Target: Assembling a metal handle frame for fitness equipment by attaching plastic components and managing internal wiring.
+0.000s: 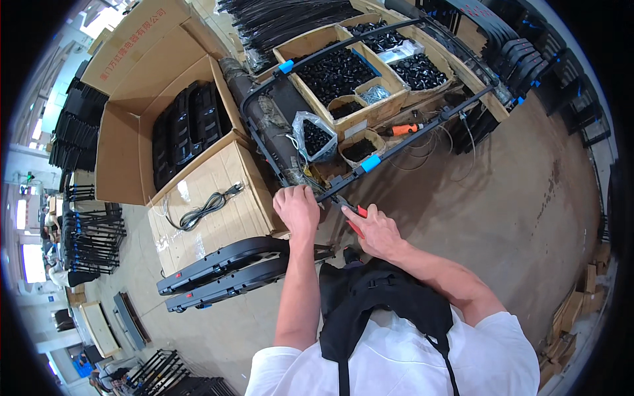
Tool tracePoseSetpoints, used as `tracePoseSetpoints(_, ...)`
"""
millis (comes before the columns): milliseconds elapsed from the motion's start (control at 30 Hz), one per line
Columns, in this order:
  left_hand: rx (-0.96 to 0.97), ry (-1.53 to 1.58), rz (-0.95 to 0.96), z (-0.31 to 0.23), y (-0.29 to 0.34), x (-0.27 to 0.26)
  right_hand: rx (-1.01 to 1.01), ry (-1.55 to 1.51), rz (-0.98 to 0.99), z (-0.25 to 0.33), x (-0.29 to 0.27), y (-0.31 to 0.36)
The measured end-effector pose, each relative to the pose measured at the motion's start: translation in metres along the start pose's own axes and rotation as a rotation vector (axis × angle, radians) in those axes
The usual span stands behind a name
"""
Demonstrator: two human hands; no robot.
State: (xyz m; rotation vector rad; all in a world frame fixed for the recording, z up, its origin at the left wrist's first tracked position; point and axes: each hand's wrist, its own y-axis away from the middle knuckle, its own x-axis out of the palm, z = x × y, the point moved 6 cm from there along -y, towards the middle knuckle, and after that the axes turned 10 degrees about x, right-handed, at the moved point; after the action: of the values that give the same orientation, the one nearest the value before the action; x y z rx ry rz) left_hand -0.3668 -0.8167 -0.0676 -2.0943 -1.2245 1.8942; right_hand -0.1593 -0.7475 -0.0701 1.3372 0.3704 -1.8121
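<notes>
A long black tube frame (422, 132) with blue clips lies across the work stand, its near corner in front of me. My left hand (297, 210) is closed at that corner, fingers curled down; what they hold is hidden under them. My right hand (378, 232) grips red-handled pliers (355, 228), with the index finger stretched along them. The jaws point at the frame's near bar, just right of my left hand. Close beyond the hands are a plastic bag of small black parts (318, 138) and a small box of dark screws (360, 149).
Wooden bins of black caps (333, 72) stand behind the frame, near an orange power tool (404, 129). To the left, an open carton (122, 155) holds black panels; a coiled black cable (205, 210) lies on its flap. Two long black plastic parts (228, 267) jut out below it.
</notes>
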Motion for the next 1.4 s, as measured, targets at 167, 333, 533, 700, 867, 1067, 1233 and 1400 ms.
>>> tracePoseSetpoints(167,0.084,-0.075,0.289,-0.001,-0.013,0.040,-0.034,-0.005,-0.147,0.007,0.001,0.004)
tracePoseSetpoints(333,0.025,0.012,0.373,0.003,-0.010,0.060,-0.002,0.013,-0.183,0.010,0.013,0.005)
tracePoseSetpoints(533,-0.084,0.075,0.389,0.002,-0.009,0.070,0.026,0.037,-0.167,0.019,0.024,0.002)
tracePoseSetpoints(700,-0.090,0.105,0.284,-0.002,-0.011,0.069,0.081,0.059,-0.140,0.027,0.028,-0.001)
tracePoseSetpoints(867,-0.152,0.159,0.308,0.008,-0.023,0.074,0.089,0.003,-0.090,0.036,0.021,-0.011)
tracePoseSetpoints(1067,-0.222,0.143,0.357,0.022,-0.030,0.085,0.124,-0.052,-0.035,0.042,0.023,-0.025)
tracePoseSetpoints(1233,-0.273,0.130,0.408,0.021,-0.034,0.088,0.154,-0.294,0.054,0.003,0.032,-0.039)
tracePoseSetpoints(1400,-0.298,0.138,0.435,0.019,-0.034,0.087,0.163,-1.423,0.567,-0.040,0.091,-0.055)
